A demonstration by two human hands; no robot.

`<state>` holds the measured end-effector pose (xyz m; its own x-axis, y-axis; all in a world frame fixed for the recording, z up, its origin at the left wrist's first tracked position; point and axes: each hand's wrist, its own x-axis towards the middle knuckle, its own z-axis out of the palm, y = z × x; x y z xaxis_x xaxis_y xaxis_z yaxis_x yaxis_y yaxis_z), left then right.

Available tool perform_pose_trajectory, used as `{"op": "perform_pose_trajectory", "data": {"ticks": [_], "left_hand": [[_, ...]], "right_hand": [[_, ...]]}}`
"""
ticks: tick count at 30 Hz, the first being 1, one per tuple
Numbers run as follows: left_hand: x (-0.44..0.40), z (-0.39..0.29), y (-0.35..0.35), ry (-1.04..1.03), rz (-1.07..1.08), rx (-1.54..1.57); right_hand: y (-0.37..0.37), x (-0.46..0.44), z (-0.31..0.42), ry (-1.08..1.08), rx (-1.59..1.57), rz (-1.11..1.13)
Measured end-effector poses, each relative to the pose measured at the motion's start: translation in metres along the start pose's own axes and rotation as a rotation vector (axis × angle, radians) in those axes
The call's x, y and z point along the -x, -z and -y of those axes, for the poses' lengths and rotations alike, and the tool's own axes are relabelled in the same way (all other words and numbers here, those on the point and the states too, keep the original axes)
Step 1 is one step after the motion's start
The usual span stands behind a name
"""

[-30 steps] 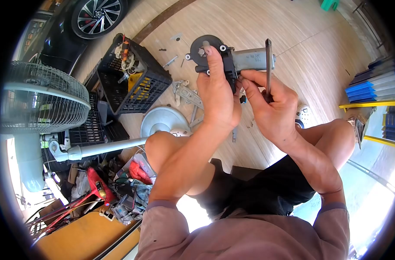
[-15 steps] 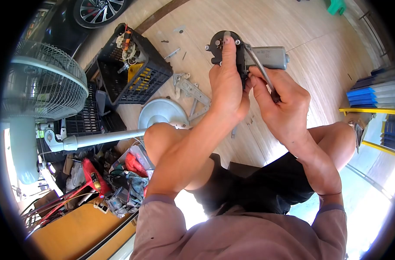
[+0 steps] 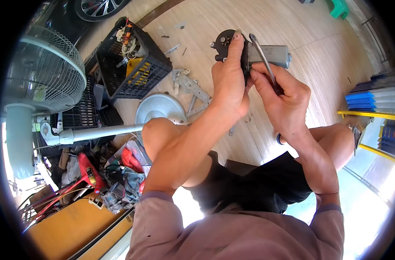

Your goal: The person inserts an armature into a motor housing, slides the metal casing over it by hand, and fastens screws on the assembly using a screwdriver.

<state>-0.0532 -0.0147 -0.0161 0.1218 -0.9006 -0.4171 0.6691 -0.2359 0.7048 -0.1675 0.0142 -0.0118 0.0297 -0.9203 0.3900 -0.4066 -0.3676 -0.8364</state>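
Observation:
A small electric gear motor [image 3: 273, 56] with a silver cylinder and a black gear housing [image 3: 224, 42] is held up over the floor. My left hand [image 3: 230, 76] is wrapped round the black housing, thumb lying along its face. My right hand [image 3: 286, 93] is closed round a screwdriver [image 3: 262, 56], its dark handle in the palm and its metal shaft pointing up and left across the motor. The thumb and forefinger of that hand pinch at the housing's lower edge; what lies between their tips is hidden.
On the left stand a black plastic crate [image 3: 139, 78] holding parts and a standing fan [image 3: 54, 69] with a round base [image 3: 160, 108]. Metal bracket parts [image 3: 193, 89] lie on the floor [image 3: 314, 26]. Tools and rags [image 3: 128, 182] are heaped lower left. A yellow rack [image 3: 366, 114] stands right.
The motor has turned slightly in my left hand, with its housing now seen more edge-on. The screwdriver shaft has swung a little more upright in my right hand. The head view has shifted slightly.

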Motion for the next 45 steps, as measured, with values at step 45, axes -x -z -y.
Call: {"op": "perform_pose_trajectory", "data": {"ticks": [45], "left_hand": [[0.002, -0.008, 0.002, 0.135, 0.043, 0.132]], "right_hand": [[0.014, -0.008, -0.021, 0.699, 0.528, 0.062]]}}
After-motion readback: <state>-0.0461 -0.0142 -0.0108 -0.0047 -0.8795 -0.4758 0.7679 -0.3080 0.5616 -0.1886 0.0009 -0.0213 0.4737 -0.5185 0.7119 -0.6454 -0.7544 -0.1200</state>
